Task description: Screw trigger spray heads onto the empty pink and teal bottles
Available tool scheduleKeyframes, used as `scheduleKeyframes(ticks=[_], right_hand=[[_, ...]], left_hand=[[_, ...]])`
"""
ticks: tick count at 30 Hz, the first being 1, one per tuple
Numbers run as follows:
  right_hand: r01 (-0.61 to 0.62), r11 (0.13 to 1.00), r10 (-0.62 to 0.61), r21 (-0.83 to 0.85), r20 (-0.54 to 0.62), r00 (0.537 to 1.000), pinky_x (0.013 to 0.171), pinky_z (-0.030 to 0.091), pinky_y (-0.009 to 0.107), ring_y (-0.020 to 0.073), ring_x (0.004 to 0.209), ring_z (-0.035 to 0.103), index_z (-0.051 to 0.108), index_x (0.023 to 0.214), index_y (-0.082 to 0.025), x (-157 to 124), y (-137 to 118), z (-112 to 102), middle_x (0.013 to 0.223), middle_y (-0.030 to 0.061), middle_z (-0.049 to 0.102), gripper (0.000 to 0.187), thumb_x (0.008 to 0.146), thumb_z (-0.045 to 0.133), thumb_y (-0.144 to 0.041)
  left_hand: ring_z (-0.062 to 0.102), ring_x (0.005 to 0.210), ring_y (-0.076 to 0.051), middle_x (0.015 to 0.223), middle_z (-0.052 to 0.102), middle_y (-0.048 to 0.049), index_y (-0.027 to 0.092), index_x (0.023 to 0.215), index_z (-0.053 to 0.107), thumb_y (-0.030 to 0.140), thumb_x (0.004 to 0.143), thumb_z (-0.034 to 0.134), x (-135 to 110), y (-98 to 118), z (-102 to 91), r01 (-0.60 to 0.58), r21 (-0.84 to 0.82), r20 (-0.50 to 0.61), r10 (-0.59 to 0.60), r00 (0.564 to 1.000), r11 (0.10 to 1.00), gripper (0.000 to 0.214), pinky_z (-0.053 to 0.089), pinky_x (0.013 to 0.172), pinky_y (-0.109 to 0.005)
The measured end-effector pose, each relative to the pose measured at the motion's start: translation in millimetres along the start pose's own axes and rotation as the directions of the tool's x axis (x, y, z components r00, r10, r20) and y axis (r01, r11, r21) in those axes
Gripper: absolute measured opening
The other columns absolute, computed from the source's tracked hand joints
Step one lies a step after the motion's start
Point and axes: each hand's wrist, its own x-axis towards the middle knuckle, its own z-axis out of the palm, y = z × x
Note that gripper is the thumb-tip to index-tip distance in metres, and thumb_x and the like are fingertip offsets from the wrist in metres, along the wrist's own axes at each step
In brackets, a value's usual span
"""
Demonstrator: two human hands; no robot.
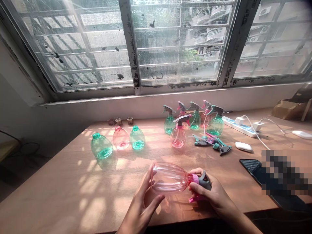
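A clear pink spray bottle [169, 178] lies on its side just above the wooden table [73, 191], held between both hands. My left hand [143, 204] cups the bottle's rounded bottom with fingers curled round it. My right hand [209, 191] grips the pink collar and grey trigger head [203, 182] at the bottle's neck.
Three capless bottles, green [101, 146], pink [121, 138] and green [137, 137], stand at mid-left. Several finished spray bottles [195, 120] cluster at the back centre beside loose trigger heads [212, 142]. A power strip [240, 126], a white mouse [243, 146] and a dark phone [253, 167] lie to the right.
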Motion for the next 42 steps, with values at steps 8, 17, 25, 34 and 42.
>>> scheduleKeyframes(ticks=[8, 17, 25, 34, 42], right_hand=[[0.030, 0.999, -0.030, -0.023, 0.001, 1.000, 0.063, 0.070, 0.033, 0.0147, 0.062, 0.067, 0.075, 0.099, -0.018, -2, 0, 3, 0.081, -0.0008, 0.073, 0.048, 0.074, 0.100, -0.051], [0.004, 1.000, -0.003, -0.028, 0.017, 1.000, 0.061, 0.068, 0.034, 0.0173, 0.059, 0.071, 0.071, 0.103, -0.019, 0, 0, 1, 0.075, -0.0022, 0.072, 0.053, 0.074, 0.100, -0.052], [-0.015, 0.999, 0.015, -0.048, 0.010, 1.000, 0.058, 0.067, 0.034, 0.0184, 0.059, 0.073, 0.071, 0.106, -0.021, -2, 6, 1, 0.079, -0.0024, 0.074, 0.053, 0.075, 0.099, -0.054], [0.004, 1.000, -0.004, -0.009, 0.025, 1.000, 0.064, 0.069, 0.036, 0.0180, 0.061, 0.072, 0.072, 0.103, -0.020, 0, 2, 1, 0.076, -0.0018, 0.074, 0.050, 0.075, 0.100, -0.050], [0.009, 0.999, -0.009, -0.043, 0.000, 1.000, 0.063, 0.068, 0.032, 0.0165, 0.061, 0.072, 0.073, 0.102, -0.021, -3, 0, 3, 0.081, -0.0022, 0.075, 0.051, 0.073, 0.100, -0.052]], left_hand=[[0.044, 0.161, -0.035, 0.175, 0.047, -0.0068, 0.037, 0.169, 0.039, 0.058, 0.094, 0.079, -5, 10, 3.6, 0.051, -0.085, -0.027, -0.053, 0.998, 0.995, 0.088, 0.034, 0.134, -0.048], [0.049, 0.158, -0.037, 0.176, 0.044, -0.0084, 0.037, 0.169, 0.040, 0.055, 0.097, 0.077, 0, 0, 1.6, -0.004, -0.066, -0.005, 0.004, 1.000, 0.998, 0.084, 0.036, 0.133, -0.052], [0.037, 0.165, -0.036, 0.182, 0.034, -0.0048, 0.037, 0.171, 0.035, 0.058, 0.096, 0.076, -4, 7, 0.6, 0.014, -0.081, 0.021, -0.012, 1.000, 0.997, 0.088, 0.028, 0.137, -0.050], [0.047, 0.159, -0.035, 0.177, 0.043, -0.0069, 0.037, 0.170, 0.037, 0.056, 0.099, 0.073, 1, 5, 2.1, -0.002, -0.074, 0.025, 0.004, 1.000, 0.997, 0.082, 0.034, 0.134, -0.049], [0.034, 0.166, -0.038, 0.180, 0.037, -0.0076, 0.034, 0.170, 0.040, 0.058, 0.094, 0.078, -4, 5, 1.0, 0.034, -0.064, -0.003, -0.035, 0.999, 0.997, 0.089, 0.024, 0.137, -0.052]])
